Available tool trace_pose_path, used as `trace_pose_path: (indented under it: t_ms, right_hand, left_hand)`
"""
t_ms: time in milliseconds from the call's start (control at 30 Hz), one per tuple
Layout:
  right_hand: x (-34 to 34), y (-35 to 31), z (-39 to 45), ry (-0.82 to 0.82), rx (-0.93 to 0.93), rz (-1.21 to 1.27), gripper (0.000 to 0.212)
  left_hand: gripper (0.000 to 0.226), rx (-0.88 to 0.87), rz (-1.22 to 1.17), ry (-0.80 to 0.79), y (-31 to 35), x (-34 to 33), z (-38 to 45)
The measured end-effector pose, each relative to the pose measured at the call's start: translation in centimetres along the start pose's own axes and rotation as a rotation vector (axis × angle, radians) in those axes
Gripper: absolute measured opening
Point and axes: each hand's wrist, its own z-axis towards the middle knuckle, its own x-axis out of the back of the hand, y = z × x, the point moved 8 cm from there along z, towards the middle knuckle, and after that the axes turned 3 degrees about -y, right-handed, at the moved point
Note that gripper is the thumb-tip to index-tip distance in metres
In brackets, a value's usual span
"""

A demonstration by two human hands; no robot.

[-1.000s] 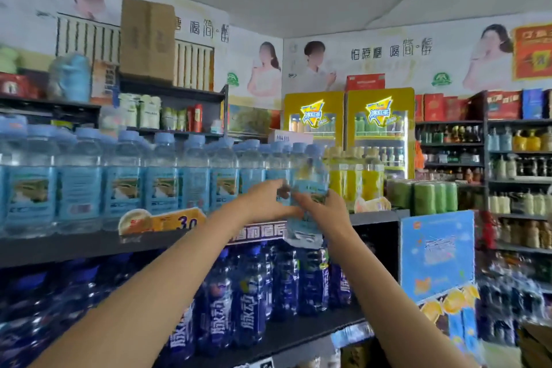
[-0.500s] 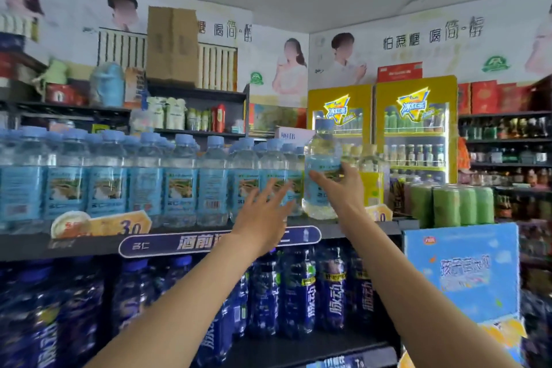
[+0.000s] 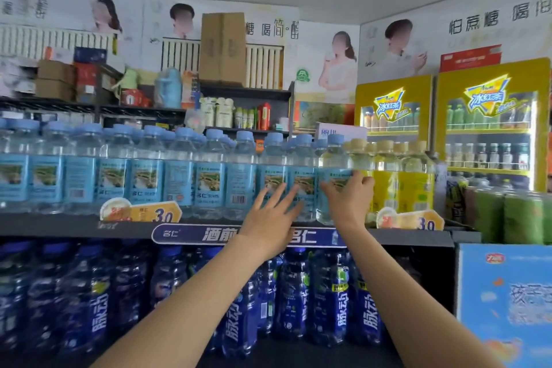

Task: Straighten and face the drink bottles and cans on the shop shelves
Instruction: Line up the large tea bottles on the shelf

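A long row of clear bottles with light-blue labels and caps [image 3: 179, 173] stands on the upper dark shelf [image 3: 59, 225]. My right hand [image 3: 348, 199] grips the rightmost blue-label bottle [image 3: 333, 158], which stands upright at the row's end next to yellow-label bottles [image 3: 397, 176]. My left hand [image 3: 270, 219] is spread with straight fingers in front of the neighbouring blue-label bottles, fingertips at their labels. Dark blue drink bottles [image 3: 298, 302] fill the lower shelf under both arms.
Green wrapped packs [image 3: 507, 215] sit at the shelf's right end. Two yellow drink fridges [image 3: 490, 125] stand behind. A blue printed carton [image 3: 504, 302] is at the lower right. Price tags [image 3: 140, 212] hang on the shelf edge. Boxes crowd the high back shelves.
My right hand has lowered the blue-label bottle from raised height down into the row's end. My left hand let go earlier and now spreads before the neighbouring bottles. The view has shifted left.
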Motion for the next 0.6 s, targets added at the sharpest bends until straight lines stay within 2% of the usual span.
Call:
trace_pose_path:
  t_ms: [200,400,600]
  right_hand:
    - [-1.1,0.1,-0.4,0.015,0.107,-0.153,0.058]
    - [-2.1,-0.1,-1.5,0.030,0.237,-0.392,0.028]
    - [-2.7,0.0,-1.8,0.009,0.295,-0.538,0.034]
  left_hand:
    - [0.057,0.007,-0.054,-0.018,-0.1,-0.5,-0.1]
    - [0.057,0.023,-0.042,-0.029,0.0,-0.9,0.0]
    - [0.056,0.050,-0.053,-0.029,0.3,-1.4,0.1]
